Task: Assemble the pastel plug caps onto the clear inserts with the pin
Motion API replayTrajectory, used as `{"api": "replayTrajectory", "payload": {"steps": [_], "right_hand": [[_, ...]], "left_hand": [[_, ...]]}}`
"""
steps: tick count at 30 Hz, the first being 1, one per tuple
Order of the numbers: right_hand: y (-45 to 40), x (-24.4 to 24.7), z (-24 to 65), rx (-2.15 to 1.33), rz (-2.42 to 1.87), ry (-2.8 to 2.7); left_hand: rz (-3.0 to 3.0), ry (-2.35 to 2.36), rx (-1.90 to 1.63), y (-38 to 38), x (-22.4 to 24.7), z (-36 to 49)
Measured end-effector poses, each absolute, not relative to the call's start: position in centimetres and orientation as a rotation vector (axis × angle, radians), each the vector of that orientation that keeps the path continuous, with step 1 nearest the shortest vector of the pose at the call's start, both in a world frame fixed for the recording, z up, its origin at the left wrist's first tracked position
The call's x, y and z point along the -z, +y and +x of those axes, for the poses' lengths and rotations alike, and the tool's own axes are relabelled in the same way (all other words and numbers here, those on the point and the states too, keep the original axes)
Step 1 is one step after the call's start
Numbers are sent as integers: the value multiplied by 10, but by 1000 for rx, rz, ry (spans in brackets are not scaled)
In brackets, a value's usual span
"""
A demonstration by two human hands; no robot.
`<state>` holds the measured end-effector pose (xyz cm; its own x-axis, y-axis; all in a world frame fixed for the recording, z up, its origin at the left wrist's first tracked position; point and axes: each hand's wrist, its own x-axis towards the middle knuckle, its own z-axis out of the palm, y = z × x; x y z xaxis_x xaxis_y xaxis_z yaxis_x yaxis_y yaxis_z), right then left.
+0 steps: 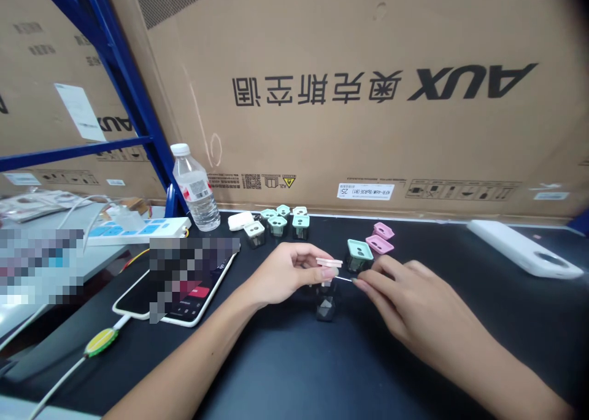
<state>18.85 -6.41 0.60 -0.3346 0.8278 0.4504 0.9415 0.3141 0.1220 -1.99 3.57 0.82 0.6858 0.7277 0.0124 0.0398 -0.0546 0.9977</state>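
My left hand (292,273) is closed, its thumb and fingers pinching a pale pink lid-like piece (329,263) seen almost edge-on. Under the piece stands a small dark, faceted container (325,308), partly hidden by the thumb; whether the two are joined I cannot tell. From the right, my right hand (391,288) grips a thin white stick (344,279) between thumb and fingers. The stick's tip reaches close to the pale pink piece. Just behind my right hand sits a dark container with a mint green lid (359,249), beside pink lids (380,244).
Several mint-lidded containers (277,225) and a small white object (240,221) line the back of the black table (276,371). A water bottle (197,190), phones (197,291) with a cable, and a power strip (142,231) lie left. A white slab-like device (524,248) is right; a large carton (359,132) stands behind.
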Motion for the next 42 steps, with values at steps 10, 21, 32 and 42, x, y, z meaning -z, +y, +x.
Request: {"api": "replayTrajectory", "payload": {"steps": [10, 21, 32, 42], "right_hand": [[-64, -3, 193, 536, -1581, -2320], [-66, -11, 186, 405, -1557, -2348], [-69, -16, 194, 327, -1666, -2312], [-69, -16, 189, -63, -1562, -2240]], "left_hand": [[1563, 638, -587, 34, -10, -21], [1559, 662, -540, 36, -9, -22], [1629, 724, -504, 38, -12, -23], [1681, 688, -515, 37, -12, -24]]}}
